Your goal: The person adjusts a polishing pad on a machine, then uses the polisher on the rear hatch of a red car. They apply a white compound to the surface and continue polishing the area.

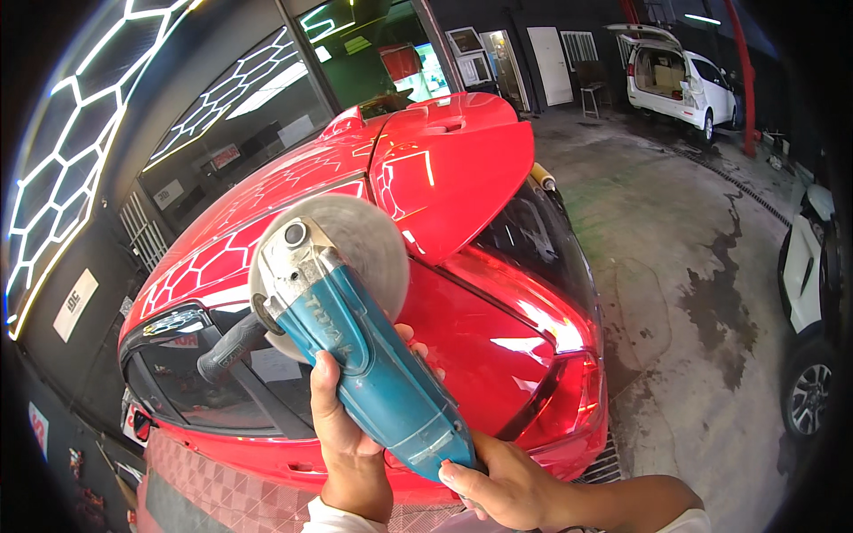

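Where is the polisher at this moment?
Head view, centre: the teal polisher is gripped by the left hand and right hand, its pad over the red car.

Signs on the dark wall beside the red car (498, 293)

A white rectangular sign (75, 305) hangs well left of the car; a small red-and-white sign (225, 156) sits on the glass beyond its roof; a framed white board (466, 41) stands past its far end.
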Demonstrator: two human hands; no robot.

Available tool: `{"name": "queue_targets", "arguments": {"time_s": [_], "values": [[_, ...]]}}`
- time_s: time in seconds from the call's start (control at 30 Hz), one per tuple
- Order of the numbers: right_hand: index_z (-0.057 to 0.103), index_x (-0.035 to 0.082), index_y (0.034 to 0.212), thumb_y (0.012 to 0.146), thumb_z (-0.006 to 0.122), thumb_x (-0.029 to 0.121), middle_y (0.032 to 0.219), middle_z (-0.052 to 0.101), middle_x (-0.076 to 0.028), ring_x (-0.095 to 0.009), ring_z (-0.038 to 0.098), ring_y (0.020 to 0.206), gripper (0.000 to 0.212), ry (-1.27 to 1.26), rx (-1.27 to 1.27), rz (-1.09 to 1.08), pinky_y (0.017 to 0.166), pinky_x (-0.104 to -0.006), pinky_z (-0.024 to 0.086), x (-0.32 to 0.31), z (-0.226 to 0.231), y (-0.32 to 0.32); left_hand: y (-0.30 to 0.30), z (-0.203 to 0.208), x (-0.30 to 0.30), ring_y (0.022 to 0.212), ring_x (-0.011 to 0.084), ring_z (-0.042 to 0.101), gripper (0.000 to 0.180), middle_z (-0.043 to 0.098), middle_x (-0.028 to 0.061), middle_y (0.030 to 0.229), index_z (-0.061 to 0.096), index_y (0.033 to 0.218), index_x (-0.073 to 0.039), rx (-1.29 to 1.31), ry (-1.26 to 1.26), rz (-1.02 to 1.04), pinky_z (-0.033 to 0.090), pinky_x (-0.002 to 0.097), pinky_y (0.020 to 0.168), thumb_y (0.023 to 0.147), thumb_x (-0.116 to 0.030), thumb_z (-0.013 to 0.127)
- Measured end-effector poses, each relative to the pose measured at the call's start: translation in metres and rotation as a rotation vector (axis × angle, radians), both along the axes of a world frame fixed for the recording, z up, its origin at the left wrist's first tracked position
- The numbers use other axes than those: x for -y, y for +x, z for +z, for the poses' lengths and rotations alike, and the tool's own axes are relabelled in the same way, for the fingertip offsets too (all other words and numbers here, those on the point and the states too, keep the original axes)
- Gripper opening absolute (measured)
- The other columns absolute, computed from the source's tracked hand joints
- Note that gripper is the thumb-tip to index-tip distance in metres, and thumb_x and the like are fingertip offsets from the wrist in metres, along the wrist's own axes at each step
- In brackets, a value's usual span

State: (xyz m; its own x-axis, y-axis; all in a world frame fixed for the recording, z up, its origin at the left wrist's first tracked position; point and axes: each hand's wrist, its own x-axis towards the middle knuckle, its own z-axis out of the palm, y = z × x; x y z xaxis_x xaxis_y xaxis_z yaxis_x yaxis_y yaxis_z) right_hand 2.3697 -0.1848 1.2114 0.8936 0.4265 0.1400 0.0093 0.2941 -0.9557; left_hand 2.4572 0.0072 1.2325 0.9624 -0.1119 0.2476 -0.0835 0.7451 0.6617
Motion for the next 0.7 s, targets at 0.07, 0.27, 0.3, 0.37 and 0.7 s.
{"name": "queue_targets", "arguments": {"time_s": [0.07,0.27,0.3,0.37,0.7], "values": [[0.065,-0.001,0.137,0.106,0.066,0.041,0.089,0.069,-0.007,-0.013,0.064,0.071,0.053,0.002,-0.003,-0.009,0.064,-0.0321,0.052,-0.001,-0.002,-0.001,0.006,-0.006,-0.011,0.127,0.0407,0.069,0.098,0.066,0.0244,0.142,0.045,0.161,0.002,0.100,0.042,-0.121,0.058,0.0679,0.106,0.098,-0.069,0.069],[0.062,-0.002,0.140,0.106,0.065,0.039,0.094,0.070,-0.007,-0.014,0.064,0.071,0.053,-0.084,0.325,-0.314,0.064,-0.0329,0.053,0.001,-0.048,0.000,0.015,-0.023,0.014,0.126,0.0414,0.070,0.105,0.065,0.0239,0.142,0.039,0.163,0.000,0.130,0.126,-0.195,0.060,0.0702,0.103,0.095,-0.074,0.068],[0.061,-0.002,0.141,0.106,0.064,0.038,0.095,0.069,-0.007,-0.014,0.063,0.070,0.053,-0.095,0.444,-0.399,0.064,-0.0329,0.052,0.000,-0.060,0.000,0.015,-0.029,0.017,0.128,0.0418,0.069,0.106,0.064,0.0238,0.143,0.038,0.164,-0.001,0.142,0.147,-0.211,0.059,0.0708,0.104,0.095,-0.075,0.068],[0.060,-0.001,0.142,0.105,0.064,0.035,0.090,0.068,-0.005,-0.014,0.061,0.067,0.052,-0.117,0.111,-0.262,0.062,-0.0323,0.051,0.018,-0.060,-0.015,0.014,-0.038,0.027,0.129,0.0412,0.068,0.107,0.064,0.0230,0.145,0.038,0.166,-0.004,0.097,0.154,-0.310,0.058,0.0698,0.105,0.090,-0.066,0.080],[0.068,0.005,0.095,0.107,0.055,0.054,0.076,0.064,-0.002,-0.014,0.057,0.064,0.052,0.050,-0.226,-0.370,0.059,-0.0303,0.045,0.095,-0.243,-0.069,0.003,-0.103,0.104,0.118,0.0183,0.067,0.065,0.072,0.0077,0.128,0.063,0.142,0.000,0.056,0.233,-0.533,0.054,0.0391,0.106,0.090,-0.024,0.094]]}}
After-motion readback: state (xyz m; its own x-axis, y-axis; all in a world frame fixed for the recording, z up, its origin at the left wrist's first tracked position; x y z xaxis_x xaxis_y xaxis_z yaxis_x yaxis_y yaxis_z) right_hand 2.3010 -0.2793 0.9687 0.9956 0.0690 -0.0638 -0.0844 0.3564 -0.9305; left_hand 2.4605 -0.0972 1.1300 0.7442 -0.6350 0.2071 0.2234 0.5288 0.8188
